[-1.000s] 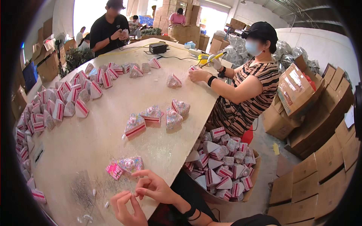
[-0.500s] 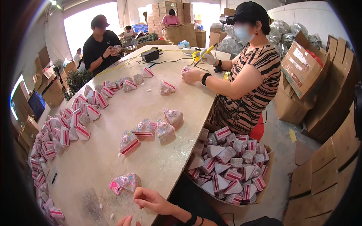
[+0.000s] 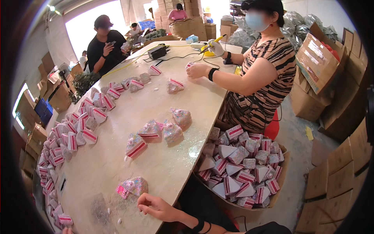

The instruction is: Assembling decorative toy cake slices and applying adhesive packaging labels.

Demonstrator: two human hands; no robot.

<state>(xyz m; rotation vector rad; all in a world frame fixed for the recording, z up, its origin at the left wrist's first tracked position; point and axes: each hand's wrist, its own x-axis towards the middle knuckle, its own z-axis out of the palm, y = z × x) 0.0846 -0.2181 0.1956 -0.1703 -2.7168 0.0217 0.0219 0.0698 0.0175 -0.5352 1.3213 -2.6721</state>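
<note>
My right hand point(image 3: 156, 206) hovers at or rests over the table's near edge, fingers loosely bent with a gap between them and nothing visible in it. Just beyond it lies a glittery toy cake slice point(image 3: 136, 186) with a bright pink tag point(image 3: 122, 191) at its left end. Only fingertips of my left hand point(image 3: 67, 231) show at the bottom edge, below the nearest slice point(image 3: 65, 220) of the long row; whether they touch it cannot be told. Farther up the table stands a group of several sprinkled slices, among them one with a red-striped side point(image 3: 136, 149).
Many striped cake slices point(image 3: 89, 135) line the table's left edge. A carton point(image 3: 281, 175) full of slices stands right of the table point(image 3: 183, 150). Across, a co-worker point(image 3: 265, 58) holds a yellow-handled tool point(image 3: 219, 38) and a slice; its cable crosses the tabletop. Another person point(image 3: 102, 46) stands far left.
My left hand has moved left, toward the row of slices, and mostly out of view. My right hand stays about where it was. The view has shifted slightly.
</note>
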